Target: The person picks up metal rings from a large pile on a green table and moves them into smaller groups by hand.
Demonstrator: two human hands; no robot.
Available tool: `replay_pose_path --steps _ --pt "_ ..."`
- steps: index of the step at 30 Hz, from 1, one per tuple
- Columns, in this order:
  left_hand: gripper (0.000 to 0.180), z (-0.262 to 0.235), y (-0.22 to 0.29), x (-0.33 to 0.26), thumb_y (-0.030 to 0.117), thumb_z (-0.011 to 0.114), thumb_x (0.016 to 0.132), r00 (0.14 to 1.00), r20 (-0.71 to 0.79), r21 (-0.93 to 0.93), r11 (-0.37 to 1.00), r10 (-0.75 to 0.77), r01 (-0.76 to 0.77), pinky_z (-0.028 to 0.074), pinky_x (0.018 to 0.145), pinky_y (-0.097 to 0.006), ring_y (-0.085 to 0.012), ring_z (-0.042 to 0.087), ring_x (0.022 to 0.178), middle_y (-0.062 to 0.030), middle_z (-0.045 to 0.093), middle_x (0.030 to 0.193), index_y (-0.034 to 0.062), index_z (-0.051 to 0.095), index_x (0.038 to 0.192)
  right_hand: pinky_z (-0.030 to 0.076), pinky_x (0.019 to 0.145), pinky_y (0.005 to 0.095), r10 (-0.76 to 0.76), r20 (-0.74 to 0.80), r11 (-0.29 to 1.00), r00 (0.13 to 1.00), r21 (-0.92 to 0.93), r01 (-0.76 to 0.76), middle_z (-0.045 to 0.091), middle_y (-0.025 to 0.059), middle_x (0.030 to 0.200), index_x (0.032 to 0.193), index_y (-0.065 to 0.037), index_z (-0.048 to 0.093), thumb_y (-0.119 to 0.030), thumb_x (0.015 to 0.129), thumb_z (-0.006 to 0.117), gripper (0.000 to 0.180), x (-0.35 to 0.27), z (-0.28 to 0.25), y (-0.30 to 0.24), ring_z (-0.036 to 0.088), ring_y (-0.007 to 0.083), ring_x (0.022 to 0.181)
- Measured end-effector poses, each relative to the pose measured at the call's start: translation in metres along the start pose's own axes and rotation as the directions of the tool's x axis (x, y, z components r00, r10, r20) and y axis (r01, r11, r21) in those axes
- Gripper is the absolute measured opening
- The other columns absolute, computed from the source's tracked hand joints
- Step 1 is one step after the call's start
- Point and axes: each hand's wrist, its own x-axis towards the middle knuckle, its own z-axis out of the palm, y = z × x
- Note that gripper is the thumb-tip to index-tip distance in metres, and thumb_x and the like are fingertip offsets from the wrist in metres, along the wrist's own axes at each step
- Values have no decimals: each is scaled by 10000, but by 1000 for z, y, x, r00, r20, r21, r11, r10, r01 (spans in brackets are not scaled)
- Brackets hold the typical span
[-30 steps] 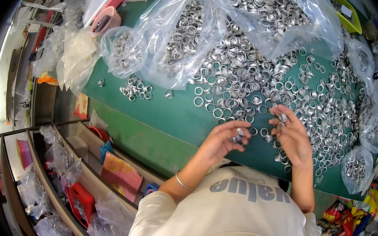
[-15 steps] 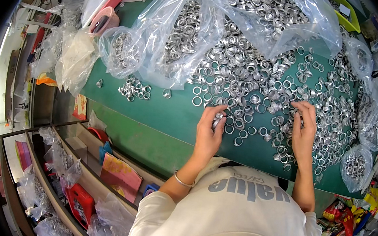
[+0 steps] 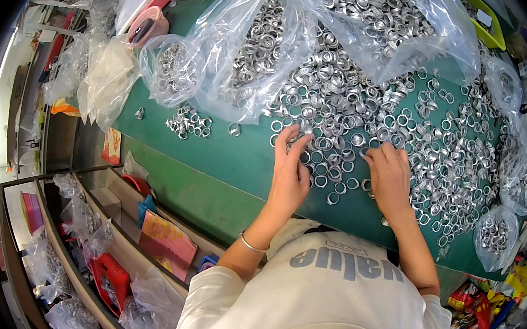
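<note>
Both hands work at the near edge of a big heap of small silver rings (image 3: 403, 115) spread over the green desk (image 3: 225, 160). The left hand (image 3: 291, 174) is raised on its edge, fingers half curled, fingertips (image 3: 292, 135) touching the loose rings at the heap's border; whether it pinches one I cannot tell. The right hand (image 3: 390, 178) lies palm down, fingers narrow and bent, pressing on rings just beside it; nothing visibly held. A bangle (image 3: 252, 245) sits on the left wrist.

A small separate cluster of rings (image 3: 188, 121) lies well apart to the left, near a clear bag (image 3: 171, 68) with more rings inside. Larger clear bags (image 3: 368, 21) spill rings at the far side, and smaller filled bags (image 3: 494, 230) sit at the right edge.

The step looks like picking or sorting single rings out of the heap's edge. The next move likely calls for a fine pinch on one ring, lifting it free without dragging its neighbours, since they lie touching and overlapping
</note>
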Motion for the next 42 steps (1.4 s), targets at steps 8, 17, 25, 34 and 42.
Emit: replay_pose_path --steps 8,17,25,34,42 --pt "418 5 -6 -2 -188 517 715 996 -78 48 998 31 -27 487 821 -320 -284 468 1122 -150 439 1284 49 640 1036 403 699 343 7 27 993 1000 115 -10 525 79 864 819 -18 571 -48 760 668 118 1 -10 9 542 226 798" --pt "362 25 6 18 -33 638 678 955 214 434 856 204 -280 313 940 -475 -354 378 1173 -80 378 1391 139 682 994 445 610 258 424 383 -112 821 921 -372 601 95 954 946 -41 567 -149 930 532 115 2 -30 24 562 128 773" --pt "219 21 7 30 -30 652 711 950 189 278 915 248 -294 322 941 -453 -341 417 1183 -99 477 1301 72 640 905 467 556 412 257 239 966 936 -79 -245 603 110 811 889 -56 592 -118 757 681 171 -10 -19 1 610 318 665" --pt "375 12 25 18 -118 592 753 988 137 -145 988 67 -47 474 675 -266 -183 567 798 -111 552 1038 24 579 1100 453 549 412 146 213 987 966 -93 -129 578 110 735 864 -47 582 -68 763 649 123 -11 -33 3 596 290 631" --pt "399 18 12 5 -117 563 758 934 330 -463 839 -136 286 467 724 -282 -201 517 921 -111 470 1052 26 556 1131 415 433 231 359 538 107 763 788 -606 589 68 909 1042 -27 561 -10 818 552 225 -8 -46 24 580 161 708"
